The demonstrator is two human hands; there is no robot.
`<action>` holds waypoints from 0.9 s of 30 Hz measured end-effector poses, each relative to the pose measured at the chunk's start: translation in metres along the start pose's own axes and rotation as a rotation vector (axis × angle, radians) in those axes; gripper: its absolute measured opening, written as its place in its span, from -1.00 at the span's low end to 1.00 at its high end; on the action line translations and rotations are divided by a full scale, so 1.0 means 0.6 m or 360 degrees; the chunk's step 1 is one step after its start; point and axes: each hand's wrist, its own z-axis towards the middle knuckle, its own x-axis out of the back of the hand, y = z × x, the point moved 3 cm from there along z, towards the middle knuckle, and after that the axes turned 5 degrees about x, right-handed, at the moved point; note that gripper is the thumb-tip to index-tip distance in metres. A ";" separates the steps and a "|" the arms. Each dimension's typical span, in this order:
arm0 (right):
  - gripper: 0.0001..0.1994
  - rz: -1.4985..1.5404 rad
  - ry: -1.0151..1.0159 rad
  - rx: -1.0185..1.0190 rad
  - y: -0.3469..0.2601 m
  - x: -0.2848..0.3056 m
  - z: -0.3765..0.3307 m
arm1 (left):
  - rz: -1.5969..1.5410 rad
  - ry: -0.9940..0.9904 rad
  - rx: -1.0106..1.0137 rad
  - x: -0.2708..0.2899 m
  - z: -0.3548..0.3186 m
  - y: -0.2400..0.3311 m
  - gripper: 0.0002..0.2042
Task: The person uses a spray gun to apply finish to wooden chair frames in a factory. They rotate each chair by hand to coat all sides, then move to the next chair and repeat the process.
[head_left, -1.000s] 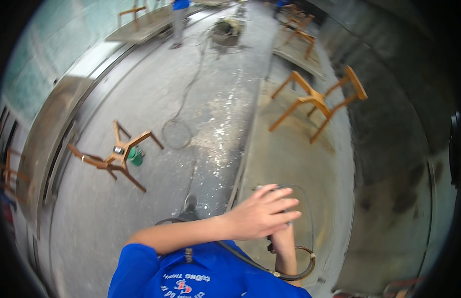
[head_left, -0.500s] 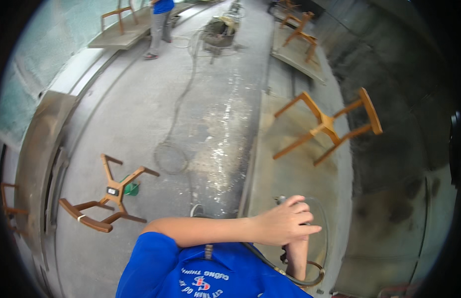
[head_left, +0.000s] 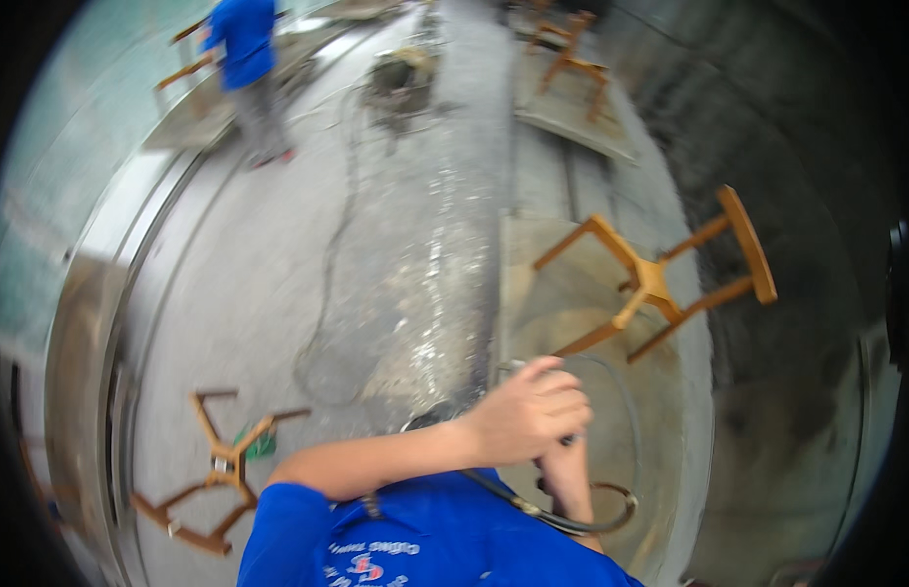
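My left hand (head_left: 526, 416) is closed over the top of what looks like a spray gun (head_left: 512, 366), whose metal tip shows past the fingers. Below it, my right hand (head_left: 566, 479) is wrapped around the handle, mostly hidden. A dark hose (head_left: 503, 496) with a metal coupling runs from my front toward my right wrist. A thin pale hose (head_left: 628, 401) loops to the right of my hands. Just beyond them stands a wooden chair frame (head_left: 652, 286) without a seat, on a flat board (head_left: 533, 245).
A second chair frame (head_left: 223, 465) is at left, by a green object (head_left: 259, 442). Cable (head_left: 352, 186) trails along the floor to a dark tub (head_left: 401, 78). A person in blue (head_left: 245, 49) stands far left by another chair. More chairs (head_left: 575, 64) stand far right.
My hands, still together, have shifted left and slightly up in the picture. The view has moved too. The other person now appears farther left and lower, beside the far-left chair.
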 end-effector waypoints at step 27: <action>-0.52 0.0951 0.1197 -0.0321 -0.076 0.039 0.568 | -0.1581 -0.1786 0.1123 -0.462 0.507 -0.799 -0.59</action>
